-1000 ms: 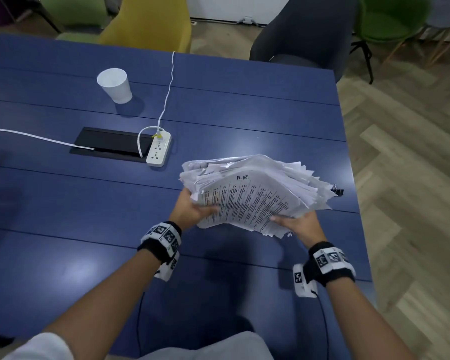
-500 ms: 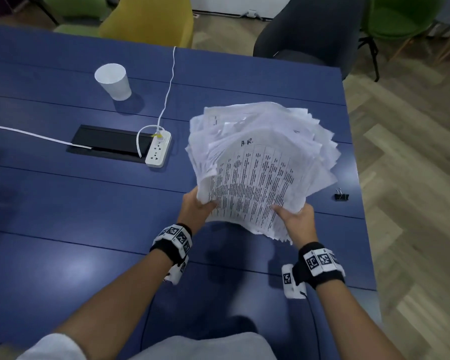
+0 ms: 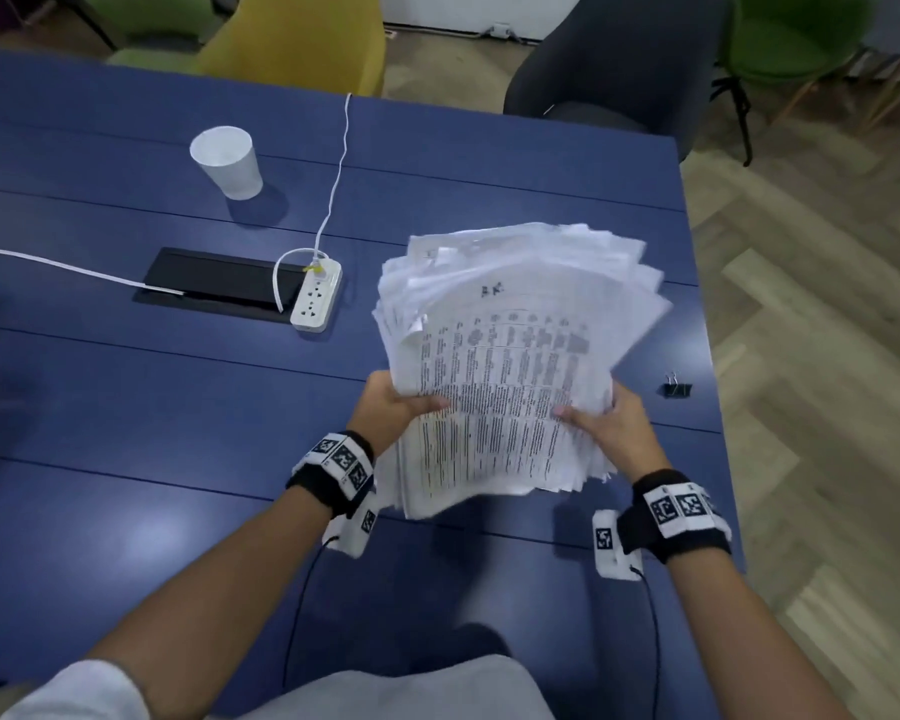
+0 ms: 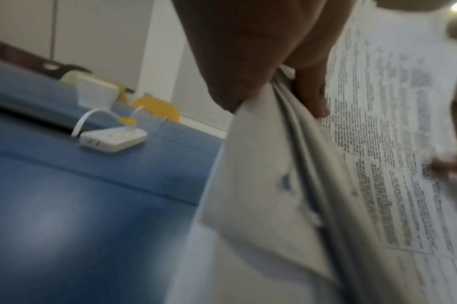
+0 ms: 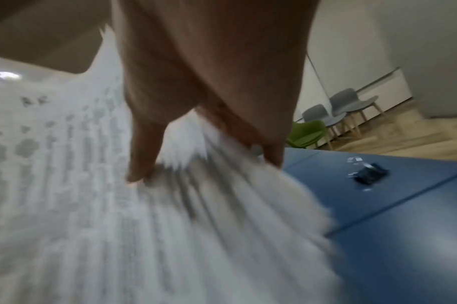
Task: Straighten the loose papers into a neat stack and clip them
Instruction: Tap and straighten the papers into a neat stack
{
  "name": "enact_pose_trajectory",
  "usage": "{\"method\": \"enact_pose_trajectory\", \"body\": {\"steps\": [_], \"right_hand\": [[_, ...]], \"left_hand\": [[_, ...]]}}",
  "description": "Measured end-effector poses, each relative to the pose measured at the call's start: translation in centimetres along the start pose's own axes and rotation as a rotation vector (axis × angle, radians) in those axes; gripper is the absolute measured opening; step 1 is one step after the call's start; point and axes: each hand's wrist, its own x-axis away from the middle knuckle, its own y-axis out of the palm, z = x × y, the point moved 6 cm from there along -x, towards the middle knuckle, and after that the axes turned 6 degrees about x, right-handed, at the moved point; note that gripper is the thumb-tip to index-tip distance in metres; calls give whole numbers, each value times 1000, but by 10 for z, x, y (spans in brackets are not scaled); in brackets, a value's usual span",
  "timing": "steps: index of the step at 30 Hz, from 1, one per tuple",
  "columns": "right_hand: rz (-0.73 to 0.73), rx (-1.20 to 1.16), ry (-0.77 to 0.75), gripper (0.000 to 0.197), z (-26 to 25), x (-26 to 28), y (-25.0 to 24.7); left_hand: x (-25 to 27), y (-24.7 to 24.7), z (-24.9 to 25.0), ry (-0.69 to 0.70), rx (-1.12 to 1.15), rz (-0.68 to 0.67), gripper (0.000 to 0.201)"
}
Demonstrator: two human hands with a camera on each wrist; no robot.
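The blue table (image 3: 126,407) is wide and smooth, with long straight seams across its top and a soft shine from the light. Above its right part, both hands hold up the papers (image 3: 510,356), a thick bundle of thin white sheets with printed columns of text; the sheets are uneven and fan out at the top and right edges, and the lower edge is blurred. The left hand (image 3: 391,407) grips the left edge, thumb on the front sheet and fingers behind. The right hand (image 3: 609,423) grips the right edge in the same way. A black panel (image 3: 214,278) lies flat in the table, and beside it is a white power strip (image 3: 315,298) with a white cable (image 3: 333,184). A white paper cup (image 3: 227,161) stands further back. The binder clip (image 3: 677,389), small and black with wire handles, lies near the right table edge, apart from the papers. The left wrist view shows the layered side of the bundle under the thumb (image 4: 310,90), which the head view does not show. The right wrist view shows the ragged sheet edges between the fingers (image 5: 141,148), and the clip close on the table.
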Motion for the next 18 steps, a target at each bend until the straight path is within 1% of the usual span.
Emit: {"method": "enact_pose_trajectory", "body": {"steps": [2, 4, 5, 6, 7, 8, 9, 10, 11, 12, 13, 14, 15, 16, 17, 18], "right_hand": [[-77, 137, 125, 71, 28, 8, -3], [-47, 235, 247, 87, 60, 23, -4], [-19, 215, 285, 94, 74, 30, -2], [-2, 143, 323, 99, 88, 35, 3], [-1, 15, 380, 103, 99, 39, 10], [-12, -152, 447, 107, 110, 41, 19], [-38, -314, 502, 109, 113, 42, 29], [-77, -441, 540, 108, 111, 41, 39], [-137, -520, 548, 103, 103, 40, 49], [-188, -559, 537, 95, 96, 38, 56], [-221, -579, 507, 87, 85, 36, 62], [-219, -591, 491, 76, 80, 31, 67], [-199, -607, 490, 62, 79, 27, 72], [-163, -581, 498, 47, 81, 23, 77], [-115, -499, 508, 37, 85, 20, 79], [-74, -411, 525, 34, 94, 18, 77]], "left_hand": [[4, -5, -15, -54, 133, 19, 35], [9, -10, -33, -132, 262, 103, 32], [11, -12, -43, -173, 308, 159, 30], [14, -14, -54, -219, 362, 211, 26], [16, -15, -66, -281, 432, 263, 25], [18, -13, -76, -359, 515, 300, 26], [18, -10, -88, -423, 596, 332, 35], [20, -7, -95, -475, 650, 354, 46], [20, -4, -102, -512, 692, 380, 56], [21, -2, -109, -549, 705, 396, 66], [21, 2, -119, -583, 723, 378, 75], [20, 3, -136, -610, 731, 375, 83], [24, 5, -146, -645, 736, 375, 87], [32, 10, -148, -691, 740, 344, 83], [41, 15, -146, -713, 755, 309, 72], [48, 16, -142, -716, 762, 282, 57]]}}
